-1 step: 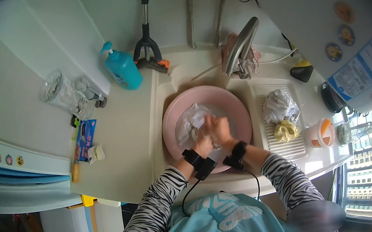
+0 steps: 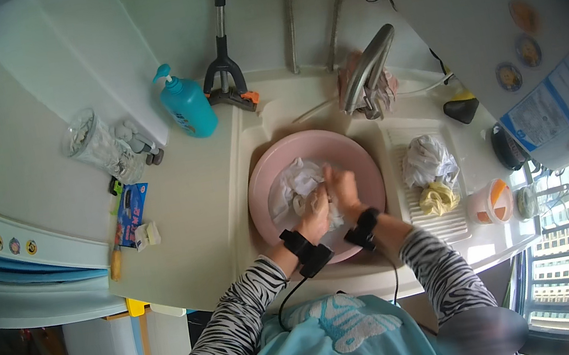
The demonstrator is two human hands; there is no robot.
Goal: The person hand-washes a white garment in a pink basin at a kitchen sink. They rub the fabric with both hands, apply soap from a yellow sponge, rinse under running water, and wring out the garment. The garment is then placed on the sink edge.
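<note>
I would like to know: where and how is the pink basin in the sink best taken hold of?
The round pink basin is probably best gripped two-handed by its rim, at left and right, coming from above. It is wide and open-topped, no handle shows, and the faucet stands beyond its far right edge.

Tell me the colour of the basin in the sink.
The basin is pink; it shows best in the head view.

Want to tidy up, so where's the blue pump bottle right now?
In the head view, the blue pump bottle stands on the counter at the back left, just left of the long-handled tool and beyond the pink basin.
</note>
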